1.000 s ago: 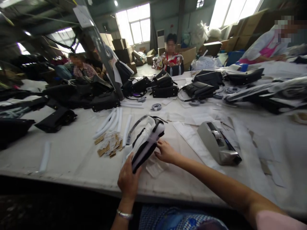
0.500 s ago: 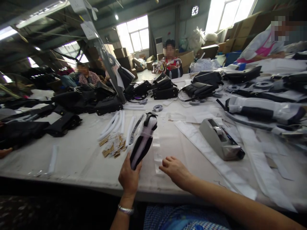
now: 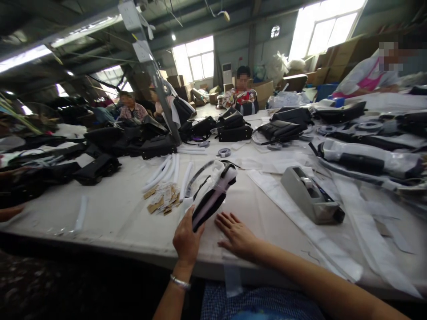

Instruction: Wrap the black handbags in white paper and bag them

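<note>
My left hand is closed round the lower end of a black handbag, tilted up above the table. A pale lilac strip runs along the bag's side, and clear plastic covers part of it; a strap loops out at its upper left. My right hand lies palm down on the white tabletop just right of the bag, fingers spread and holding nothing. Below that hand, a clear plastic strip hangs over the table's front edge. Left of the bag lie small brown-and-white tags and white foam tubes.
A grey tape dispenser stands to the right beside long white strips. Black bags line the far side of the table. A plastic-wrapped bag lies at right. A metal post rises at left; several people sit or stand around.
My right hand's fingers have gone from curled to spread flat. The clear strip has moved towards me, over the table edge. The handbag leans further right; the whole view has shifted slightly.
</note>
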`<action>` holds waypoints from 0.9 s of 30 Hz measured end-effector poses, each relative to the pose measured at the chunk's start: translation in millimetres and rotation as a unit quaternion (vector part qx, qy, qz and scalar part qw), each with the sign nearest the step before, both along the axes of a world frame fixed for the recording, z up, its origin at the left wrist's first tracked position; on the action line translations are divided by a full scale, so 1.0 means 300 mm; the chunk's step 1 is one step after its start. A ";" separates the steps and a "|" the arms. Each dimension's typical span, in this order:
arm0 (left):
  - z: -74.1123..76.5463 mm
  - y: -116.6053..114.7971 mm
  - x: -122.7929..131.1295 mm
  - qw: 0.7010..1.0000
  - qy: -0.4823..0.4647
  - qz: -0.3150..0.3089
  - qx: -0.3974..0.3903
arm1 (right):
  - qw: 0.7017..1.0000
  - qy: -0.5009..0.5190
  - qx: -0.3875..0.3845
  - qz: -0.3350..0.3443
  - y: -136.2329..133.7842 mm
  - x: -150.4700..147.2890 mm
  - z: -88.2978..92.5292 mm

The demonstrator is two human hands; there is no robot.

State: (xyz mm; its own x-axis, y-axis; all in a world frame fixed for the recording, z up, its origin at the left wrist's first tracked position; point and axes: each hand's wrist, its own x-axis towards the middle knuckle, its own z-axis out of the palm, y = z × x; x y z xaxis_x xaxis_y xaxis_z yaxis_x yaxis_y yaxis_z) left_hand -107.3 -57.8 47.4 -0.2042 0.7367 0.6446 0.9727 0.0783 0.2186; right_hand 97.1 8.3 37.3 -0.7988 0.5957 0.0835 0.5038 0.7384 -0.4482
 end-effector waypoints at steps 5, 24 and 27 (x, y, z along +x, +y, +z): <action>0.002 0.010 0.025 0.997 0.054 -0.052 0.033 | 0.996 0.037 0.053 0.065 -0.006 0.009 -0.031; -0.070 -0.078 0.215 0.955 0.195 -0.208 0.084 | 0.969 0.041 -0.084 -0.231 0.366 -0.025 0.181; -0.076 -0.087 0.232 0.955 0.190 -0.200 0.106 | 0.954 -0.009 -0.130 -0.269 0.470 -0.132 0.148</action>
State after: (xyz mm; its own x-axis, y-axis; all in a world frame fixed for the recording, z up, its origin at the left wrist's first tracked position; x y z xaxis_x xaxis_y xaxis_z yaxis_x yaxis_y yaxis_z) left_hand -37.7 -84.1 24.6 0.3446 0.5515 0.7597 0.9278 -0.3232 -0.1862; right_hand 57.6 149.5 81.8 -0.3708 0.9191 -0.1333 0.7877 0.2352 -0.5694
